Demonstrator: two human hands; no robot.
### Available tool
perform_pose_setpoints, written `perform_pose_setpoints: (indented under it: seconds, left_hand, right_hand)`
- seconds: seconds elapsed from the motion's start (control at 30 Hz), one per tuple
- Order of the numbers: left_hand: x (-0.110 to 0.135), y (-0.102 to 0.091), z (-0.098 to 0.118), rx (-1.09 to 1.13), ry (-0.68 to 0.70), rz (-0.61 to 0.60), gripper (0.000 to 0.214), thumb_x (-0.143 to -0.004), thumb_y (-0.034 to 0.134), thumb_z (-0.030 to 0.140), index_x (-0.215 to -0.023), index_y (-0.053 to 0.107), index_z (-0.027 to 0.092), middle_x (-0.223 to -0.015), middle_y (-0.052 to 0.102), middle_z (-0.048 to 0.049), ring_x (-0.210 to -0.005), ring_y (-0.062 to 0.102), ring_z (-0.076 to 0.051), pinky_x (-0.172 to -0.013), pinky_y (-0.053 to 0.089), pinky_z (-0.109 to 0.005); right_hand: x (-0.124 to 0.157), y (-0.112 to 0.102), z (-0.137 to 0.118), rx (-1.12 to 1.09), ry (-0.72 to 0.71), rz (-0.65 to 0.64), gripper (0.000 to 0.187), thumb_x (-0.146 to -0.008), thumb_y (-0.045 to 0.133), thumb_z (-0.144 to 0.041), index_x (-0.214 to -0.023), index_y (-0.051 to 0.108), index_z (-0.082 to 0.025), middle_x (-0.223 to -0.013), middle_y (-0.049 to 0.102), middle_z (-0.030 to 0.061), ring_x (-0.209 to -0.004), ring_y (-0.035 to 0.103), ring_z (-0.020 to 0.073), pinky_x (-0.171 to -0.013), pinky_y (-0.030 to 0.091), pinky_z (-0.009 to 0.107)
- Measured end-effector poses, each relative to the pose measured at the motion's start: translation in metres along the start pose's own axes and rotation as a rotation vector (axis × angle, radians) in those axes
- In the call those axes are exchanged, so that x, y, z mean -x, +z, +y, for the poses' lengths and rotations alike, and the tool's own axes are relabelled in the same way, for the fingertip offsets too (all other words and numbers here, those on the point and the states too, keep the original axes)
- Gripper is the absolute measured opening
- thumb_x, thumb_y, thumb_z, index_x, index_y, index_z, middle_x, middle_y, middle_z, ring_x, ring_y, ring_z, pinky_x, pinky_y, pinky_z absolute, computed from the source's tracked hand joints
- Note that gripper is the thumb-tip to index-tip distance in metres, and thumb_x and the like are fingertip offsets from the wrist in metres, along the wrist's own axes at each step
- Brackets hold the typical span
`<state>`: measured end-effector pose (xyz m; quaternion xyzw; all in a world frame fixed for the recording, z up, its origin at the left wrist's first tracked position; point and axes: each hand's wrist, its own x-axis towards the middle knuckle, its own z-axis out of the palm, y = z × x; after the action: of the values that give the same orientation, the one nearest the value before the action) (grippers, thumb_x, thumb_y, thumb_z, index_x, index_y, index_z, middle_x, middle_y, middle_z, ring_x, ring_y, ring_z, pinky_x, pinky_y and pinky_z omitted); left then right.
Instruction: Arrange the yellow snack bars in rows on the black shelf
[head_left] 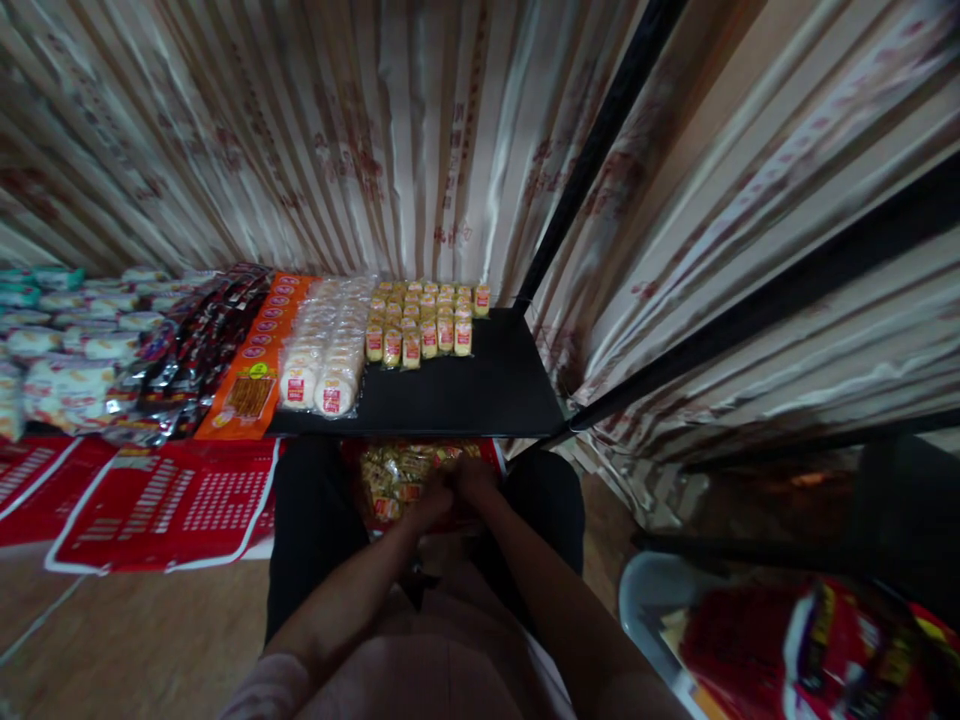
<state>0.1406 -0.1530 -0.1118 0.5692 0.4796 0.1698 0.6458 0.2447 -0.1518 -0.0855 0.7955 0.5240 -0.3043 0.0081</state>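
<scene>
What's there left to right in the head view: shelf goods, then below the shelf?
Shelf: white packets → dark glossy packets → orange packs → clear packs of round white pieces → small yellow packets.
Below: red baskets → left hand → right hand → red packaging.

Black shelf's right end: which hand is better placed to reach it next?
Right, probably: the right hand sits nearer that end of the black shelf; the left hand is farther left. Grips unclear.
</scene>
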Motion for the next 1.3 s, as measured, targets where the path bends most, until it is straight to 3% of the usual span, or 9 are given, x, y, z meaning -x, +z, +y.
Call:
perform_pose_setpoints:
  seconds: [0.1, 0.23, 0.37, 0.5, 0.6, 0.8, 1.0, 1.17, 1.3]
  left_hand:
    - [0.005, -0.005, 0.008, 0.038, -0.008, -0.003, 0.028, -0.064, 0.047, 0.006, -0.087, 0.062, 0.012, -0.081, 0.067, -0.006, -0.078, 0.062, -0.017, -0.076, 0.05, -0.033]
    - [0.017, -0.009, 0.018, 0.27, -0.033, 0.078, 0.043, -0.062, 0.047, 0.005, -0.104, 0.053, 0.015, -0.075, 0.063, 0.0006, -0.065, 0.059, -0.011, -0.064, 0.05, -0.024]
    - [0.029, -0.011, 0.03, 0.431, -0.064, 0.166, 0.041, -0.063, 0.049, 0.005, -0.103, 0.05, 0.016, -0.075, 0.058, 0.002, -0.059, 0.054, -0.007, -0.054, 0.044, -0.017]
    - [0.042, -0.01, 0.043, 0.389, -0.057, 0.219, 0.033, -0.067, 0.052, 0.006, -0.098, 0.05, 0.016, -0.08, 0.058, 0.0005, -0.058, 0.053, -0.006, -0.05, 0.041, -0.015]
    - [0.054, -0.006, 0.053, 0.374, -0.047, 0.219, 0.028, -0.07, 0.051, 0.007, -0.097, 0.049, 0.016, -0.081, 0.059, -0.0006, -0.061, 0.054, -0.006, -0.05, 0.04, -0.015]
    - [0.08, -0.004, 0.072, 0.352, -0.093, 0.221, 0.028, -0.076, 0.049, 0.011, -0.104, 0.047, 0.017, -0.087, 0.061, -0.0017, -0.059, 0.055, -0.005, -0.054, 0.043, -0.016]
    - [0.089, -0.017, 0.083, 0.103, 0.006, 0.341, 0.03, -0.072, 0.05, 0.008, -0.101, 0.054, 0.015, -0.088, 0.063, -0.0028, -0.065, 0.057, -0.008, -0.056, 0.043, -0.017]
    - [0.087, -0.038, 0.093, -0.201, 0.154, 0.395, 0.037, -0.063, 0.054, 0.004, -0.096, 0.063, 0.017, -0.096, 0.064, -0.0038, -0.088, 0.058, -0.014, -0.078, 0.045, -0.022]
    - [0.076, -0.05, 0.106, -0.346, 0.219, 0.357, 0.043, -0.061, 0.053, 0.004, -0.101, 0.063, 0.019, -0.096, 0.064, -0.0027, -0.086, 0.058, -0.014, -0.083, 0.045, -0.025]
  right_hand:
    - [0.002, -0.01, 0.0, -0.088, 0.001, 0.006, 0.044, -0.075, 0.059, -0.035, -0.112, 0.056, -0.01, -0.11, 0.06, 0.0225, -0.105, 0.056, 0.0319, -0.086, 0.042, 0.043]
    - [0.009, -0.022, 0.001, -0.273, -0.033, 0.022, 0.04, -0.076, 0.057, -0.034, -0.11, 0.058, -0.013, -0.108, 0.062, 0.015, -0.103, 0.057, 0.0253, -0.084, 0.044, 0.035]
    - [0.026, -0.03, 0.003, -0.513, -0.084, 0.014, 0.036, -0.076, 0.053, -0.029, -0.111, 0.056, -0.018, -0.086, 0.067, 0.0039, -0.075, 0.063, 0.0155, -0.063, 0.047, 0.025]
    - [0.043, -0.04, 0.0, -1.014, -0.062, -0.085, 0.034, -0.068, 0.056, -0.019, -0.102, 0.057, -0.018, -0.065, 0.06, -0.003, -0.052, 0.054, 0.0085, -0.048, 0.039, 0.018]
    - [0.052, -0.051, -0.003, -1.175, -0.055, -0.109, 0.031, -0.065, 0.054, -0.014, -0.096, 0.058, -0.018, -0.06, 0.057, -0.0047, -0.047, 0.049, 0.0063, -0.045, 0.037, 0.017]
    - [0.07, -0.061, -0.007, -1.272, -0.11, -0.124, 0.032, -0.066, 0.05, -0.013, -0.096, 0.058, -0.019, -0.074, 0.065, 0.0004, -0.059, 0.059, 0.0086, -0.057, 0.047, 0.02]
    - [0.086, -0.068, -0.005, -1.404, -0.231, -0.228, 0.029, -0.073, 0.054, -0.021, -0.101, 0.057, -0.021, -0.087, 0.067, 0.0026, -0.073, 0.063, 0.0109, -0.071, 0.05, 0.026]
    - [0.091, -0.073, 0.001, -1.244, -0.269, -0.098, 0.021, -0.068, 0.066, -0.036, -0.08, 0.059, -0.02, -0.077, 0.063, -0.0009, -0.071, 0.061, 0.0109, -0.064, 0.048, 0.022]
    - [0.094, -0.077, 0.003, -1.162, -0.315, -0.075, 0.038, -0.061, 0.07, -0.04, -0.093, 0.058, -0.022, -0.076, 0.062, -0.0024, -0.07, 0.06, 0.012, -0.062, 0.045, 0.023]
